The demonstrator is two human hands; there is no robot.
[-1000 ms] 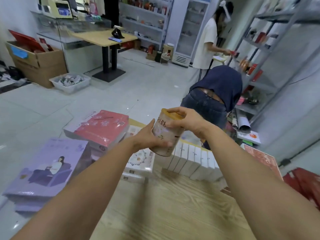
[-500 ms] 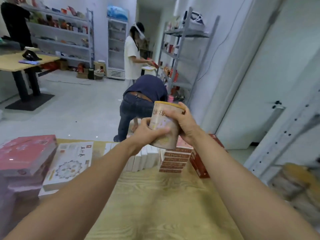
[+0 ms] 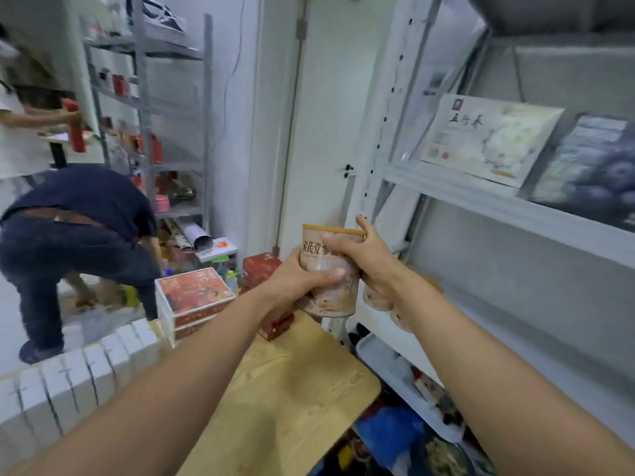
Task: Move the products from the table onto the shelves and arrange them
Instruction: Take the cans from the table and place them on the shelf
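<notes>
I hold a beige round can point(image 3: 328, 290) with a yellow lid and dark lettering upright in the air, above the far right corner of the wooden table point(image 3: 288, 393). My left hand point(image 3: 302, 280) grips its lower side, and my right hand point(image 3: 364, 255) clasps its upper side and rim. The grey metal shelf point(image 3: 488, 197) stands just to the right. A white flat box point(image 3: 488, 139) and a dark blue box point(image 3: 591, 170) lean on its upper board. Similar round cans point(image 3: 378, 300) show on the lower board behind my right wrist.
A row of white boxes point(image 3: 79, 376) and stacked red boxes point(image 3: 194, 297) stand on the table's left and far side. A person in dark clothes point(image 3: 75, 228) bends over beyond them, near another shelf point(image 3: 154, 108). Another person's arm point(image 3: 41, 118) holds a red box. Packages lie under the right shelf.
My view has swung right from the table and room to the grey shelf. Both hands kept their hold and carried the can towards the shelf.
</notes>
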